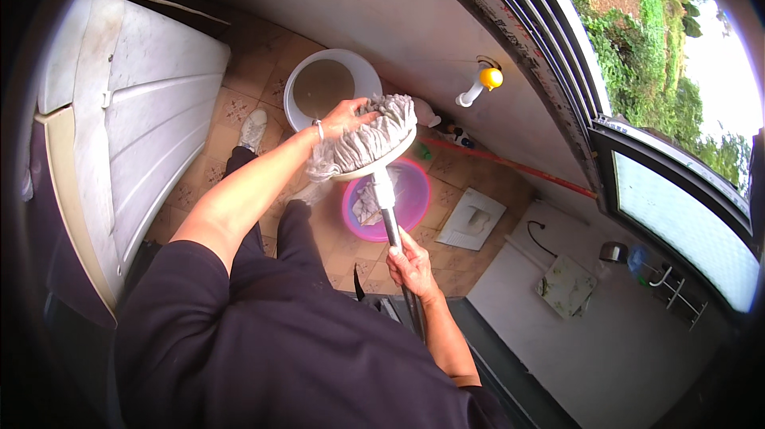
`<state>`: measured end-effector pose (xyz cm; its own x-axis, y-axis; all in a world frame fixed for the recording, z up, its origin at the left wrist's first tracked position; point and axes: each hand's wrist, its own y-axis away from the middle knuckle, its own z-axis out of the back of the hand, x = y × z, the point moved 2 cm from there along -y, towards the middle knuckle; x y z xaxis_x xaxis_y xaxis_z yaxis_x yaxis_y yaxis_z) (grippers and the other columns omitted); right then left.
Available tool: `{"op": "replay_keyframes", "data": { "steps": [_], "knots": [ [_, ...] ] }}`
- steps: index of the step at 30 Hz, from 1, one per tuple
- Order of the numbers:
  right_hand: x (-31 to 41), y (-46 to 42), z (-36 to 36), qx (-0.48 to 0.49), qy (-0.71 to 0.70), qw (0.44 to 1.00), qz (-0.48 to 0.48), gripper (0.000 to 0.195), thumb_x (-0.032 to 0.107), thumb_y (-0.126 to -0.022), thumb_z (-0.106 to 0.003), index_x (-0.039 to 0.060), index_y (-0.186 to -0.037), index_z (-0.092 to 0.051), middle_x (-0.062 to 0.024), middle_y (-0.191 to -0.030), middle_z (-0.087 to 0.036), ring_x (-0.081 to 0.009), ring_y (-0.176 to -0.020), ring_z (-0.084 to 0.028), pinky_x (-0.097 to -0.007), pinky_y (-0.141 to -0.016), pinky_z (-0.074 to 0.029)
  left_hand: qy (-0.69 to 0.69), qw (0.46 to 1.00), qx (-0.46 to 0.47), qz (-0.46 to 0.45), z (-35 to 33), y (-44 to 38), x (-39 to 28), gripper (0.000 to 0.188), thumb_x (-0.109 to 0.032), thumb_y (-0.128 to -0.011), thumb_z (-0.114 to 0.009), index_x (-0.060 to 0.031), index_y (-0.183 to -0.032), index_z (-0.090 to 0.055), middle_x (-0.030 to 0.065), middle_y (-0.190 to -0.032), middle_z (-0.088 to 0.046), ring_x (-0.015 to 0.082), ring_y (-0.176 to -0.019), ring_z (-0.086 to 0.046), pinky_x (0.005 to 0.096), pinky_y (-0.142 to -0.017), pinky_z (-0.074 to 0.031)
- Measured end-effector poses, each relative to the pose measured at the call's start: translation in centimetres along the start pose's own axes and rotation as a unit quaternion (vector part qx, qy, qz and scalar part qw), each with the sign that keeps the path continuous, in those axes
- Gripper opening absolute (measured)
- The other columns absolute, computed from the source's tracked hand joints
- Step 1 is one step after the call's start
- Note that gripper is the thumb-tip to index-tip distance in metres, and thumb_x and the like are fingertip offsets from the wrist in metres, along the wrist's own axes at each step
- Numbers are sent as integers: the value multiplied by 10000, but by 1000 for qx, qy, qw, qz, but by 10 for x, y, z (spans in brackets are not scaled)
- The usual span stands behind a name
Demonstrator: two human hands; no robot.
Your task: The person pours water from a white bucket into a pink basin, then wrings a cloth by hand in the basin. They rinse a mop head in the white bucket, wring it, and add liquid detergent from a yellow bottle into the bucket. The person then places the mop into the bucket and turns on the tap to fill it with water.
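A string mop is held raised with its head up, its grey-white strands (379,136) spread on a round pale plate (373,169). The fingers of my left hand (348,118) are sunk among the strands on the upper side, fingertips partly hidden. Lower down, my right hand (413,267) is wrapped around the metal mop handle (391,226). Behind the mop head stands a white bucket (367,70) holding murky water. Below the mop is a pink-purple plastic basin (423,205) with a wet grey cloth (366,205) in it.
A large white appliance (161,88) stands at the left. A white squat toilet pan (461,227) is set in the tiled floor (236,103). A red pole (526,169) lies along the wall, below a white pipe (470,94) with a yellow end (491,78). At right is a window (687,226).
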<state>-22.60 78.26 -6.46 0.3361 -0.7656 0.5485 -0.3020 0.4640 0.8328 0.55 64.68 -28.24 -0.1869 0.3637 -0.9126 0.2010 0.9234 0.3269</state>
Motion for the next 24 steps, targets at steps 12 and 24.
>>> {"op": "replay_keyframes", "data": {
  "steps": [12, 24],
  "knots": [
    [0, -8, -5, -4, 34, 999, 14, 562, 191, -983, -509, 86, -1479, -266, 13, -613, -421, -68, -417, -371, -219, -388, -326, -207, 972, -76, -76, 1, -3, -1, 253, -268, -835, -673, -118, -1036, -644, 164, -854, -655, 374, -833, -628, 431, -707, -492],
    [-7, -19, -7, -42, 43, 998, 14, 573, 190, -972, -532, 77, -1474, -279, 17, -633, -439, -54, -436, -373, -212, -394, -313, -232, 967, -91, -56, 3, -11, 0, 259, -278, -837, -650, -103, -1027, -646, 213, -809, -636, 417, -819, -615, 461, -706, -495]
  ]
}}
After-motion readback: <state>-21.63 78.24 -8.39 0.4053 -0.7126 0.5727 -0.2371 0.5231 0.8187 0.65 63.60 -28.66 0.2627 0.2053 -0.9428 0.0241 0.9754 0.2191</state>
